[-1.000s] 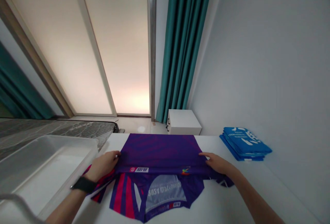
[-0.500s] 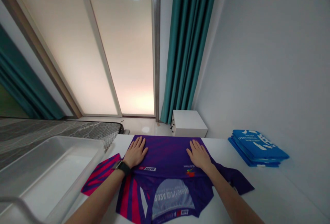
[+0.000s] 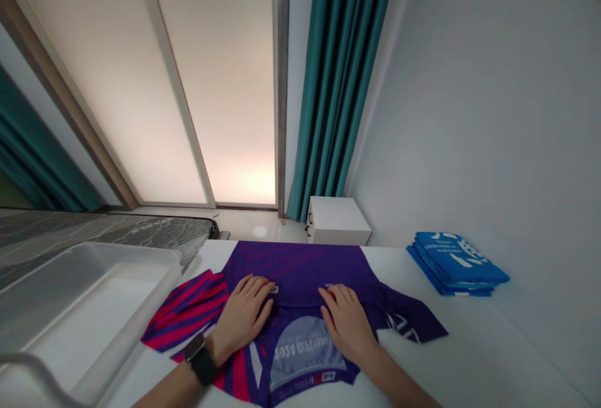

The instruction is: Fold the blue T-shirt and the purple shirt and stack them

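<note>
A purple and pink printed T-shirt lies spread on the white table, its collar toward me and its sleeves out to both sides. My left hand, with a dark watch on the wrist, rests palm down on the left chest of the shirt. On the right chest lies my right hand, also palm down, its fingers extended and slightly curved. Both hands cover parts of small printed logos. No fabric is visibly pinched in either hand.
Left of the shirt stands a translucent plastic bin. Folded blue printed items are stacked at the table's right, near the wall. Beyond the far edge is a white cabinet, with a teal curtain behind it.
Both hands have slid toward me, from near the far edge of the shirt to its chest, and moved slightly closer together. The sleeves lie a little differently. The camera view has shifted slightly.
</note>
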A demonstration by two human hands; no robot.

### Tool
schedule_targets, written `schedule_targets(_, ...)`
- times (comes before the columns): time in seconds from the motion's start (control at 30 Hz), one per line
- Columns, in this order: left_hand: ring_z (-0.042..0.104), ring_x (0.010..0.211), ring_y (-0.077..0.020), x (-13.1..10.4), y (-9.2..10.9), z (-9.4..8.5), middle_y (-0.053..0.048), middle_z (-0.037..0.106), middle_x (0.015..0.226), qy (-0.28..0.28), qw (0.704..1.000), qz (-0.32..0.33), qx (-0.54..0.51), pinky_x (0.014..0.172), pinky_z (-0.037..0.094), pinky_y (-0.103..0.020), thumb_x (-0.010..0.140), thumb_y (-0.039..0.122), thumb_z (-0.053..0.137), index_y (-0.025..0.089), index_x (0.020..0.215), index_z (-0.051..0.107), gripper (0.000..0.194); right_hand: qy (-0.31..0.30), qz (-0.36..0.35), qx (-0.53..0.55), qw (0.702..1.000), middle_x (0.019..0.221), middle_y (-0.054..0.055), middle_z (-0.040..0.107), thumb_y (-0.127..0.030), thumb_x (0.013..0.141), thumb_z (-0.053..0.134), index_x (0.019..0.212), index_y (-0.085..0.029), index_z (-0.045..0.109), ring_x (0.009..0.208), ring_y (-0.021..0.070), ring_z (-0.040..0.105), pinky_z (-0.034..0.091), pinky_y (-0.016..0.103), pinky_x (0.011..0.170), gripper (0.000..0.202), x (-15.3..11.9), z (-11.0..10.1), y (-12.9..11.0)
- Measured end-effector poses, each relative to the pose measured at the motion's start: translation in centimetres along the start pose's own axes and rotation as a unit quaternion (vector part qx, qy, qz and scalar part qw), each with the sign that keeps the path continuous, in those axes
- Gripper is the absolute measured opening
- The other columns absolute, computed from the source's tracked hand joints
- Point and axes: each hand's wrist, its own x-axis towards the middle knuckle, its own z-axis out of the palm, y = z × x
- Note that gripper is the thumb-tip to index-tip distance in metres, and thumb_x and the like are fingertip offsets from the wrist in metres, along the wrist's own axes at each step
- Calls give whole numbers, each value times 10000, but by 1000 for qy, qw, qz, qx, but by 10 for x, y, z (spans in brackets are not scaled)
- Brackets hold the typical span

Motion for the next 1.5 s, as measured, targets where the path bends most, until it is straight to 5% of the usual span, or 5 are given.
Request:
schedule_targets(0.37,358,1396,-224,4,-21,20,-88,427,1502,-29,999,3,36,1170,244,-464,1001,412,334,240,1455,413,492,-29,-24,28,999,1478,113,443,-302,976,363,1444,-159,419,1394,221,338,202,461,1186,493,10,11,14)
schedule_targets(0.63,319,1421,-233,-33,-4,15,-72,362,1544,-35,998,16,53,1170,220,-492,1004,424,337,285,1478,367,495,-70,-15,14,997,1588,84,215,-421,992,308,1525,-181,241,1467,206,161,114,470,1198,588,-39,2,0)
schedule_targets(0.97,355,1406,-232,-74,6,11,-60,377,1536,-48,997,26,53,1148,301,-474,1005,435,350,298,1480,359,495,-129,64,31,989,1593,55,174,-535,982,264,1519,-242,259,1473,247,124,69,508,1187,612,-79,-9,-33)
schedule_targets(1.17,356,1406,-228,-74,4,7,-50,364,1542,-47,997,37,45,1165,273,-461,998,427,378,307,1492,325,511,-107,42,41,993,1582,44,234,-519,991,253,1513,-252,281,1463,229,183,103,487,1191,587,-75,-12,-21)
schedule_targets(1.5,336,1416,-209,-14,78,7,-44,344,1553,-74,989,123,-28,1165,281,-455,1003,407,368,297,1517,256,538,-60,124,-13,990,1571,77,261,-479,996,241,1500,-174,323,1451,233,224,153,484,1183,595,-79,-18,26)
